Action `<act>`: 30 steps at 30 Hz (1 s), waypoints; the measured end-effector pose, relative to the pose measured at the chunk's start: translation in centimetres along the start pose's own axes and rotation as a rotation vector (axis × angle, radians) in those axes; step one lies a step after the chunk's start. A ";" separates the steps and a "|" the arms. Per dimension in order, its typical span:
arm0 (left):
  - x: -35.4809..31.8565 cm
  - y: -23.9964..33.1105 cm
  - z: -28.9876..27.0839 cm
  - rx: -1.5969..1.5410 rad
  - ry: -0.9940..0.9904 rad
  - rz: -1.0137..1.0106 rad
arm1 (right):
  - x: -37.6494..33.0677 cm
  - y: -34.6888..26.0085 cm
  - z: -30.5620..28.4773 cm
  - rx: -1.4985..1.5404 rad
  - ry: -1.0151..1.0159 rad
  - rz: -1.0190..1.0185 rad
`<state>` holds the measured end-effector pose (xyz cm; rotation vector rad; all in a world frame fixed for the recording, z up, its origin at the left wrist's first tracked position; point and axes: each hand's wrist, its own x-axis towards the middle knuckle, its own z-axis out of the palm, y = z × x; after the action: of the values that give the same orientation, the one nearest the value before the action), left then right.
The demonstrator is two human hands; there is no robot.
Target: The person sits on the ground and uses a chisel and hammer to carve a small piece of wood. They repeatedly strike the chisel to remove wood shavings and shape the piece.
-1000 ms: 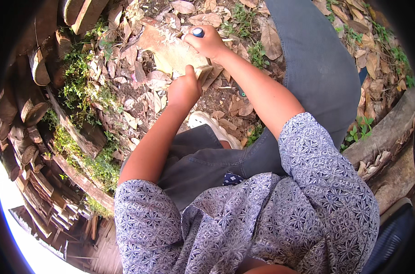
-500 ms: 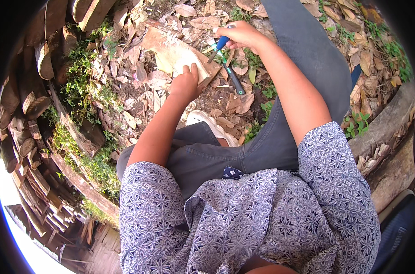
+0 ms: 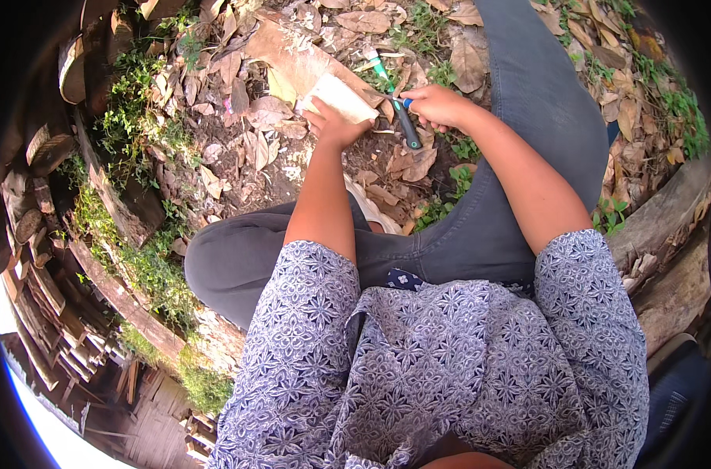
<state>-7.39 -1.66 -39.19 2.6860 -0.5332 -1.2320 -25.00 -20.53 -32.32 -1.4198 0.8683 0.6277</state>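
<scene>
A pale, fresh-cut wood block (image 3: 338,97) is gripped at its near edge by my left hand (image 3: 333,125), fingers spread over its left side and top. Beneath and beyond it lies a larger brown wooden board (image 3: 287,53) on the leafy ground. To the right, my right hand (image 3: 441,108) is closed around a blue-handled tool (image 3: 406,103), its tip end pointing left toward the block; the blade is hard to make out. Just left of that hand, a second tool with a green and black handle (image 3: 405,123) lies on the ground.
Dry leaves (image 3: 363,21) and wood shavings cover the soil. Stacked split wood (image 3: 50,144) stands at the left, beside green weeds (image 3: 136,117). My bent leg (image 3: 539,86) is on the right, with a log (image 3: 660,207) beyond it.
My right hand has come down nearer to me with the blue-handled tool. My left hand has shifted right, and the wood block is turned with its pale face more visible.
</scene>
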 end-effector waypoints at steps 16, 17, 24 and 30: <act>0.0 1.6 2.8 -0.248 0.297 -0.111 | -0.5 1.2 5.4 -0.198 0.304 -0.363; 0.1 1.6 2.9 -0.252 0.297 -0.114 | -0.4 1.4 5.6 -0.203 0.318 -0.368; -0.3 2.4 3.0 -0.217 0.281 -0.160 | -0.7 1.2 4.7 -0.123 0.250 -0.328; -1.0 3.3 2.0 -0.204 0.229 -0.204 | -0.8 0.9 4.9 -0.086 0.254 -0.300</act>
<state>-10.36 -4.34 -38.89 2.7043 -0.0991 -0.9427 -25.53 -15.52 -32.42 -1.6936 0.8094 0.2626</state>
